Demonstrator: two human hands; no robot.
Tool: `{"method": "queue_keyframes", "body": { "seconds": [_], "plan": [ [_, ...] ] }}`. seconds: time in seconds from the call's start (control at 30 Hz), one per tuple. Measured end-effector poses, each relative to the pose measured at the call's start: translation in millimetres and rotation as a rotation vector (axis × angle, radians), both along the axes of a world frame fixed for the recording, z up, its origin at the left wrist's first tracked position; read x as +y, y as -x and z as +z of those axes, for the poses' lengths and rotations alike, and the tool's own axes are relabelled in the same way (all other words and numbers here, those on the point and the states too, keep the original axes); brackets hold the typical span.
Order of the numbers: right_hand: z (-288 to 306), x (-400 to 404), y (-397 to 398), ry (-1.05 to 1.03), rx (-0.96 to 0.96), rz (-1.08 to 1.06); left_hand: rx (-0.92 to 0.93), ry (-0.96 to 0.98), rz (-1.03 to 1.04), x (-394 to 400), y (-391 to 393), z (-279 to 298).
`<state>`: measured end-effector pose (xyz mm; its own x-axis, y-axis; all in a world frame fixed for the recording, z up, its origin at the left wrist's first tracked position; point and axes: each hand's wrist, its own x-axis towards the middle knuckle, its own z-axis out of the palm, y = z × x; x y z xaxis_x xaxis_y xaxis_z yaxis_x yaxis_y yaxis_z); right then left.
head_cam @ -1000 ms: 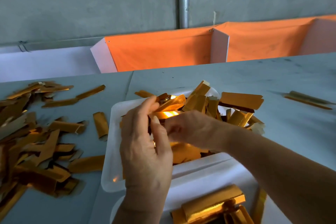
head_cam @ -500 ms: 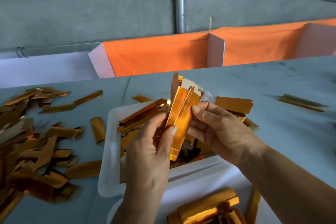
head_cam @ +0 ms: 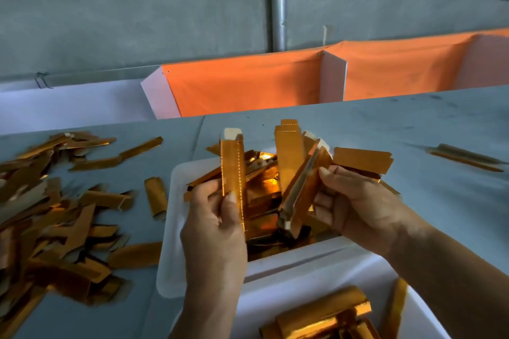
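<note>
Our left hand [head_cam: 217,228] pinches one gold strip [head_cam: 231,165] between thumb and fingers near its lower end. The strip stands upright with its white tab on top. Our right hand [head_cam: 363,206] grips a bundle [head_cam: 294,173] of the same strips, fingers curled round its lower half, and the bundle fans out at the top. Strip and bundle are apart, with a gap between them, and we hold both above a white tray [head_cam: 172,228].

The tray sits near the front edge of the table [head_cam: 413,124], about midway along it. It carries a loose heap [head_cam: 264,201] of gold strips lying every way, and one flat piece [head_cam: 363,159] juts over its right rim. In front of it, at the very front edge, a second tray [head_cam: 289,283] holds folded gold pieces [head_cam: 325,314], partly cut off by the frame.

Just left of the first tray a short curved piece [head_cam: 155,197] lies on the table. Beyond it a broad pile [head_cam: 46,215] of strips covers the left end, thinning toward the back edge. Near the right edge two long strips [head_cam: 465,157] lie side by side, well apart from the trays.

Behind the back edge runs a row of bins lined with orange cloth [head_cam: 242,88], split by a white divider [head_cam: 333,77]. Above them rises a grey wall [head_cam: 110,8] with a metal pipe [head_cam: 278,0] running down it.
</note>
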<state>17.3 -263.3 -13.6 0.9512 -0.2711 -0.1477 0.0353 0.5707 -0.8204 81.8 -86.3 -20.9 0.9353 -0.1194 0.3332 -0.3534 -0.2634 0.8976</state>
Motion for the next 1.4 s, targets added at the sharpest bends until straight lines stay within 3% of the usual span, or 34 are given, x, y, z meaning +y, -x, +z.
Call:
{"method": "queue_keyframes", "body": {
  "seconds": [0.13,0.3,0.43,0.53,0.67,0.77,0.87,0.93,1.0,1.07,1.2,1.4],
  "plan": [
    [0.5,0.1,1.1,-0.016,-0.052,0.088,0.001,0.001,0.011,-0.4,0.2,-0.1],
    [-2.4,-3.0,-2.5,-0.101,0.020,-0.029,-0.092,-0.007,0.020,-2.1,3.1,0.7],
    [2.7,-5.2,-5.5,0.050,0.109,0.116,-0.123,-0.009,0.068,-1.9,2.4,0.3],
    [6.9,0.5,-12.4,0.423,0.229,0.197,-0.155,0.008,0.138,-0.4,2.4,1.4],
    [8.1,5.5,-28.5,1.153,0.376,-0.111,-0.151,0.053,0.205,-0.7,1.4,4.2],
    [4.8,5.7,-42.4,1.482,0.356,-0.161,-0.138,0.026,0.205,-0.8,1.8,2.6],
    [17.6,6.8,-56.9,1.821,0.242,-0.389,-0.095,-0.006,0.161,-1.1,-0.2,0.1],
    [28.2,12.7,-67.2,1.898,0.104,-0.273,-0.099,0.000,0.169,-1.3,-1.2,-1.1],
    [29.1,32.1,-77.7,1.926,0.024,0.097,-0.141,0.042,0.213,-1.2,-1.0,0.2],
    [20.9,55.5,-87.3,1.924,0.018,0.293,-0.191,0.085,0.230,-1.7,-0.2,1.2],
    [16.5,65.2,-105.1,1.685,0.114,0.250,-0.212,0.091,0.223,-1.3,1.5,-1.1],
    [1.0,78.5,-111.3,1.846,0.125,0.387,-0.242,0.065,0.184,-1.2,1.7,-1.0]
  ]
}}
